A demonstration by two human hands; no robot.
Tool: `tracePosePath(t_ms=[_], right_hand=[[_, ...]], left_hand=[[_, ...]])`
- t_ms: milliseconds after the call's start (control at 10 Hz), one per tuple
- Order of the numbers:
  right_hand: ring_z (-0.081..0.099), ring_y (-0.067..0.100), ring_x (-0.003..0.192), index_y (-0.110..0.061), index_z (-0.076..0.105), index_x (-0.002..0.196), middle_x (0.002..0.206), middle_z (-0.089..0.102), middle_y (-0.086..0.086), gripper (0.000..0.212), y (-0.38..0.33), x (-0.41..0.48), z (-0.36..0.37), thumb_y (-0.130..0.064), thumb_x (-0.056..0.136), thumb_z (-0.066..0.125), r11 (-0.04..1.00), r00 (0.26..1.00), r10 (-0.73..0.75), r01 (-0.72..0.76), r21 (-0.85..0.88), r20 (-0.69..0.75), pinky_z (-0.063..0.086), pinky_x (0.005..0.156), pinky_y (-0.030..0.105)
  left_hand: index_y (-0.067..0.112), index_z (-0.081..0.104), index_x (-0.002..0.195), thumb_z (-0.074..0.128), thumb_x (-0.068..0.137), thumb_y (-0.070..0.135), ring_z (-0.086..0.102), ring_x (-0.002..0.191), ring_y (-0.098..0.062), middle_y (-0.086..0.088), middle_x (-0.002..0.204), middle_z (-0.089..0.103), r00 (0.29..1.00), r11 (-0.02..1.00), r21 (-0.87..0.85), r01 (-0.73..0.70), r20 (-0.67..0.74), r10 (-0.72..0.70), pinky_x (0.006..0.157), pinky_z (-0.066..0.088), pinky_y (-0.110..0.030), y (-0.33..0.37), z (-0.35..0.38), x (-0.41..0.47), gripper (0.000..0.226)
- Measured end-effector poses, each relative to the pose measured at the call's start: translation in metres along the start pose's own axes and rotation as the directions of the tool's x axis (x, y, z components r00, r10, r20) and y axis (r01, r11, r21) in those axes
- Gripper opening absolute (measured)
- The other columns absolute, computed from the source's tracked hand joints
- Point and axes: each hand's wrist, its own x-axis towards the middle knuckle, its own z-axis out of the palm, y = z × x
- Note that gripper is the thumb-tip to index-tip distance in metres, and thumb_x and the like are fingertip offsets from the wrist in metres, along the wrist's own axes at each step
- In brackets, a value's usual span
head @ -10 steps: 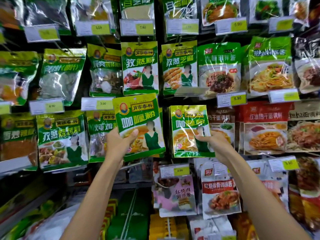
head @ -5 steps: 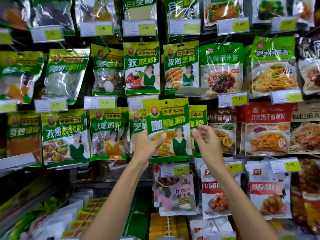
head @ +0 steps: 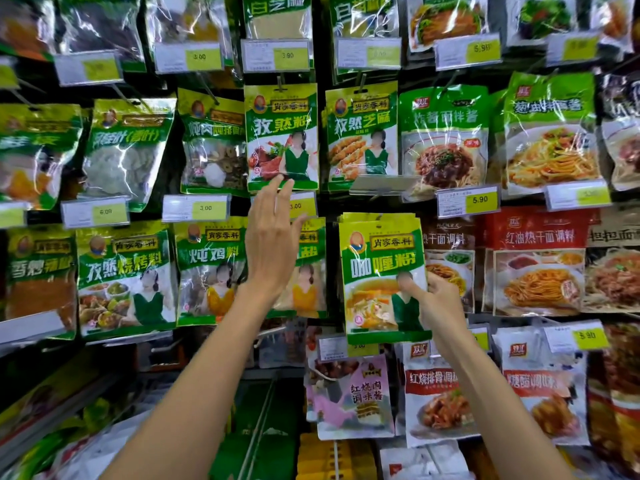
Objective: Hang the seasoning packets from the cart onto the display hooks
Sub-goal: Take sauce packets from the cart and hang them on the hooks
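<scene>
Head view, facing a wall of hanging seasoning packets on display hooks. Right hand (head: 433, 299) clamped on the lower right edge of a green-and-yellow curry powder packet (head: 382, 278), thumb across the front over the printed figure, remaining fingers hidden behind the pack. Packet upright, at roughly 3 o'clock from the left hand and well apart from it, fronting at least one more identical packet whose top edge peeks out just behind. Hook under its top hole not visible; cannot tell whether hung or only held against the row. Left hand (head: 273, 244) raised, open, fingers extended and nearly together, holding nothing; fingertips (head: 278, 183) overlapping the bottom edge of the cumin powder packet (head: 281, 136) at 12 o'clock, contact not resolvable. Palm covering most of a green packet (head: 308, 271) and part of a yellow price tag (head: 299, 205) reading 3.00. Chicken stew seasoning packet (head: 211, 271) just beside the left wrist at 9 o'clock. Cumin sesame packet (head: 362, 133) at 12 o'clock from the held packet, with a tilted blank tag holder (head: 379, 185) between them. White rib seasoning packet (head: 434, 400) at 6 o'clock below the right forearm. Red noodle sauce packet (head: 538, 261) at 3 o'clock of the right hand.
</scene>
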Motion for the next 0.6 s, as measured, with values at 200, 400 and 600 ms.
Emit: tracePosePath(t_ms=[200, 400, 600], right_hand=[[0.058, 0.031, 0.077, -0.011, 0.067, 0.075, 0.081, 0.066, 0.013, 0.020, -0.008, 0.015, -0.007, -0.023, 0.091, 0.064, 1.000, 1.000, 0.023, -0.023, -0.013, -0.004, 0.047, 0.065, 0.043], [0.056, 0.019, 0.070, -0.014, 0.064, 0.071, 0.073, 0.063, 0.004, 0.021, -0.012, 0.033, -0.003, -0.020, 0.091, 0.064, 0.999, 0.998, 0.052, -0.052, 0.008, -0.026, 0.041, 0.061, 0.027], [0.060, 0.023, 0.079, -0.003, 0.069, 0.089, 0.087, 0.068, 0.012, 0.015, -0.012, 0.042, 0.005, -0.018, 0.088, 0.068, 0.993, 0.992, 0.118, -0.119, -0.021, -0.035, 0.045, 0.065, 0.031]], left_hand=[[0.001, 0.041, 0.138, 0.054, 0.095, 0.028, 0.038, 0.133, -0.029, -0.017, 0.141, 0.044, 0.989, 0.989, 0.125, -0.073, 0.138, 0.056, 0.116, 0.024, -0.038, -0.020, 0.012, 0.007, 0.052], [-0.002, 0.045, 0.135, 0.055, 0.094, 0.026, 0.044, 0.128, -0.031, -0.019, 0.134, 0.050, 0.991, 0.993, 0.094, -0.075, 0.118, 0.064, 0.113, 0.030, -0.040, -0.021, 0.014, 0.007, 0.050], [-0.002, 0.044, 0.135, 0.055, 0.094, 0.026, 0.043, 0.129, -0.031, -0.019, 0.135, 0.049, 0.992, 0.994, 0.091, -0.063, 0.117, 0.052, 0.113, 0.030, -0.041, -0.020, 0.013, 0.006, 0.050]])
